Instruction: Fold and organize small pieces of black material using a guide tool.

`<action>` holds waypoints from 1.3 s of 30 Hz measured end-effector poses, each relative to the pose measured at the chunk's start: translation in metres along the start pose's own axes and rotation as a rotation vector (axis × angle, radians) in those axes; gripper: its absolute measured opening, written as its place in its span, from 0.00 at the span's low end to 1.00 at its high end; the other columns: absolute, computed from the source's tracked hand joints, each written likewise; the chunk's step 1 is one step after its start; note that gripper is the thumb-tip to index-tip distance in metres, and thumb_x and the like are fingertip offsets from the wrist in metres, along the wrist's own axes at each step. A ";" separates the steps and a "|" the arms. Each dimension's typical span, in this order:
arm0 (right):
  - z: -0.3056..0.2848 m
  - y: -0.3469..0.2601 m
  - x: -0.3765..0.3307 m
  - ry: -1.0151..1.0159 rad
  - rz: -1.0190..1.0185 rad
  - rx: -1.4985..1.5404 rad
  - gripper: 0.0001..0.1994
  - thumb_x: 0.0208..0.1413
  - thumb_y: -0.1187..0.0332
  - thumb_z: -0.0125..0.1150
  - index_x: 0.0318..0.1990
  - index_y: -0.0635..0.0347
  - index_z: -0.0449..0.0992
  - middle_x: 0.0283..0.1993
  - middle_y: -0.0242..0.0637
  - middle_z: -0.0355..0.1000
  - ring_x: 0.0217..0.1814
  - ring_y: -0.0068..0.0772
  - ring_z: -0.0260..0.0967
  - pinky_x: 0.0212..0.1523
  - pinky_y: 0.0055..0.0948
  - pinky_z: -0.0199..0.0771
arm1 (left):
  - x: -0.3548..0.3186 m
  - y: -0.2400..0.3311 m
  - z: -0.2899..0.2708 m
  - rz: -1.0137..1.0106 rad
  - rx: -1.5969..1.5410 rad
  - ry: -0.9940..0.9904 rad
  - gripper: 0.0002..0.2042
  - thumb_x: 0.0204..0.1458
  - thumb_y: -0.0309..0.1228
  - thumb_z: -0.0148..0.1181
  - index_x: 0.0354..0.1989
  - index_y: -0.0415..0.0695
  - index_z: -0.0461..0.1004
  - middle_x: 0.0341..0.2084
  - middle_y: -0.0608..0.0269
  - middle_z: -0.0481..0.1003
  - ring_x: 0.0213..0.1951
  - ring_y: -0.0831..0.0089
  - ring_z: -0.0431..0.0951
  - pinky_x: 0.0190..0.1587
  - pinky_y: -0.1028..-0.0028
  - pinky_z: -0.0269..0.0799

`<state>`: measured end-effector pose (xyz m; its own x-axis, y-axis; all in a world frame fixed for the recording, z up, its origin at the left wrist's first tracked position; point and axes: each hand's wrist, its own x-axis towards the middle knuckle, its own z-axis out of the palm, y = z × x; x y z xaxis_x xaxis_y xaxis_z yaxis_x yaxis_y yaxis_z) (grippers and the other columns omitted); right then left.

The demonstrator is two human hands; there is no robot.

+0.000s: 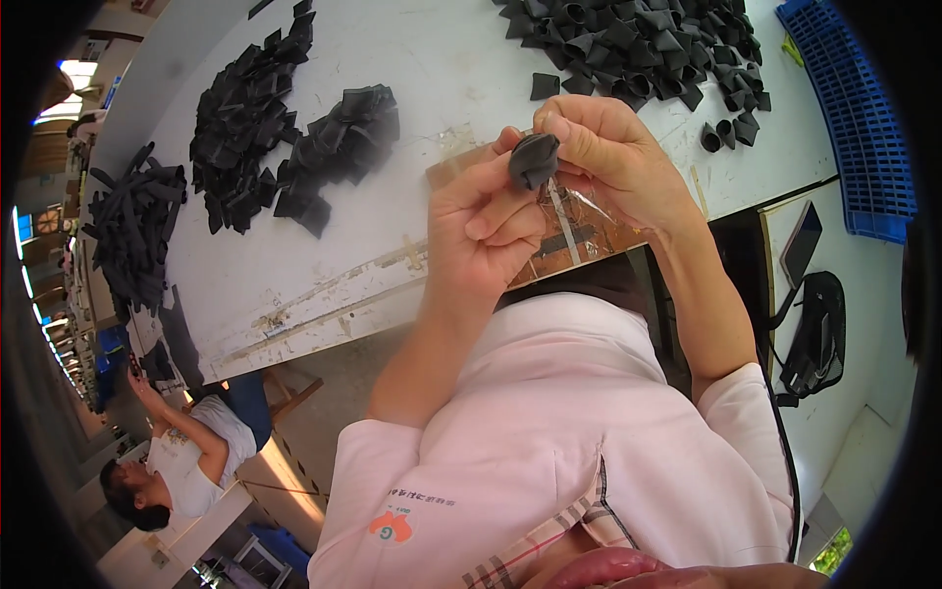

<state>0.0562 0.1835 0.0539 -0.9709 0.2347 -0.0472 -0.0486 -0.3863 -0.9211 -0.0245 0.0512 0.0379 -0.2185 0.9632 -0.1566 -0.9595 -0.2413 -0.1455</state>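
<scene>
Left hand pinching the near side of a small folded black fabric piece | right hand gripping its far side, thumb on top | piece held above the white worktable edge, apparently over a brown board | heaps of black pieces beyond, strips at left.

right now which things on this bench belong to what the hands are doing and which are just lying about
In use:
small dark grey folded fabric piece, pinched by left hand and right hand
heap of folded black pieces
flat black pieces

Lying about:
blue plastic crate
black strips
</scene>
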 end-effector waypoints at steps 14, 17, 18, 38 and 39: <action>-0.006 -0.004 -0.004 -0.082 -0.012 -0.097 0.15 0.52 0.59 0.54 0.22 0.62 0.70 0.16 0.23 0.59 0.17 0.12 0.51 0.17 0.14 0.50 | -0.004 -0.008 -0.002 0.164 0.451 -0.097 0.09 0.50 0.23 0.45 0.40 0.38 0.65 0.24 0.61 0.70 0.09 0.86 0.56 0.11 0.85 0.50; -0.003 -0.016 -0.005 0.028 -0.062 -0.315 0.14 0.51 0.60 0.55 0.23 0.63 0.70 0.16 0.25 0.60 0.17 0.13 0.55 0.18 0.14 0.54 | -0.002 -0.017 0.018 0.589 1.214 0.159 0.12 0.50 0.22 0.47 0.44 0.36 0.64 0.28 0.61 0.71 0.19 0.83 0.66 0.21 0.85 0.60; 0.001 -0.020 -0.007 0.116 -0.125 -0.484 0.14 0.51 0.60 0.56 0.24 0.64 0.70 0.17 0.26 0.60 0.18 0.14 0.57 0.19 0.15 0.57 | -0.002 -0.016 0.019 0.592 1.218 0.157 0.12 0.50 0.22 0.47 0.44 0.36 0.64 0.28 0.61 0.71 0.19 0.83 0.66 0.21 0.85 0.60; 0.029 -0.016 -0.029 0.376 -0.703 -1.082 0.12 0.35 0.70 0.65 0.29 0.60 0.70 0.23 0.35 0.63 0.22 0.35 0.63 0.20 0.28 0.63 | 0.000 -0.020 0.030 0.916 1.561 -0.137 0.04 0.48 0.22 0.54 0.32 0.36 0.71 0.32 0.59 0.71 0.33 0.77 0.69 0.39 0.80 0.64; 0.030 -0.016 -0.029 0.373 -0.702 -1.081 0.12 0.35 0.70 0.65 0.29 0.60 0.70 0.23 0.35 0.63 0.22 0.35 0.63 0.20 0.28 0.63 | 0.001 -0.020 0.030 0.905 1.512 -0.129 0.03 0.47 0.21 0.56 0.30 0.36 0.72 0.32 0.60 0.71 0.32 0.78 0.69 0.38 0.81 0.64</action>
<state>0.0785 0.1562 0.0818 -0.6873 0.3858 0.6155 -0.1302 0.7681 -0.6269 -0.0110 0.0608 0.0700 -0.6651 0.6222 0.4130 0.1659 -0.4161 0.8941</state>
